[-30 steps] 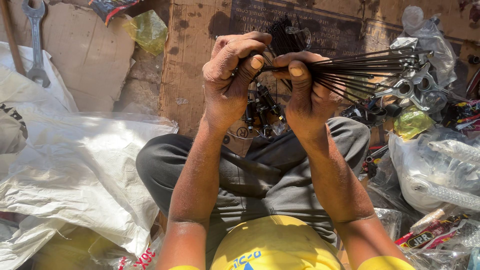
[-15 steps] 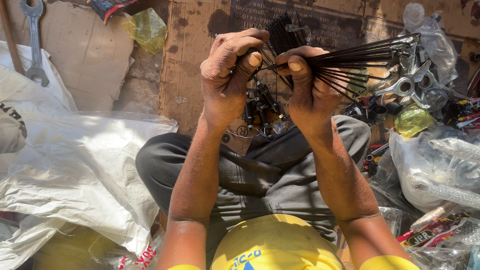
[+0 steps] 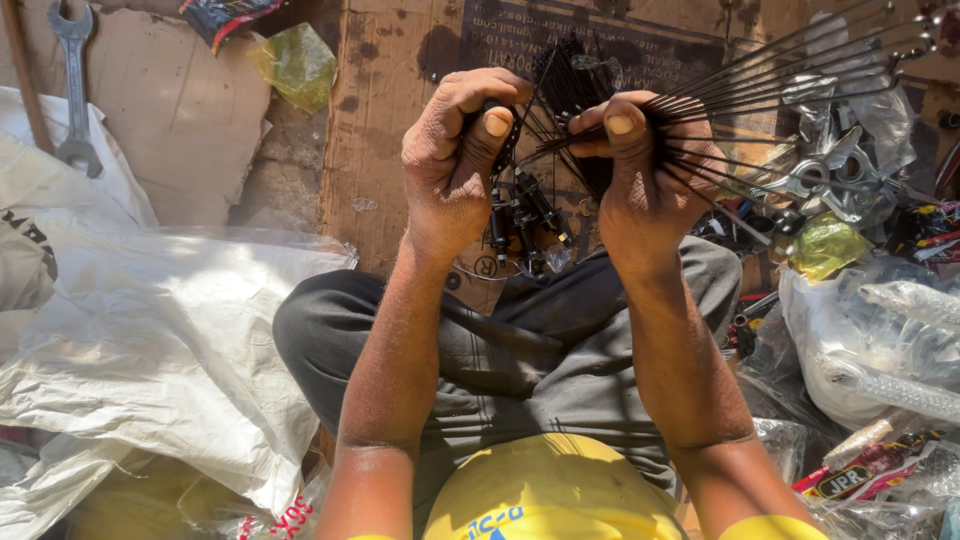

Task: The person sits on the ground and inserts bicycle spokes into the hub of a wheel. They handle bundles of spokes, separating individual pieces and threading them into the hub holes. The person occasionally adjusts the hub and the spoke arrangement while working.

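Observation:
My right hand (image 3: 650, 190) grips a bundle of thin dark metal spokes (image 3: 790, 70) that fan out toward the upper right. My left hand (image 3: 455, 165) is closed beside it, pinching the near ends of the spokes between thumb and fingers. Small dark cylindrical pieces (image 3: 520, 215) hang below and between the two hands. I sit cross-legged in grey trousers (image 3: 520, 350) on flattened cardboard (image 3: 390, 70).
White plastic sacking (image 3: 150, 350) lies at the left. A spanner (image 3: 75, 85) rests at the top left near a green plastic bag (image 3: 295, 60). Shiny metal parts (image 3: 830, 175) and clear bags (image 3: 880, 340) crowd the right side.
The spoke bundle has tilted further upward to the right, and both hands have shifted slightly while working its near ends.

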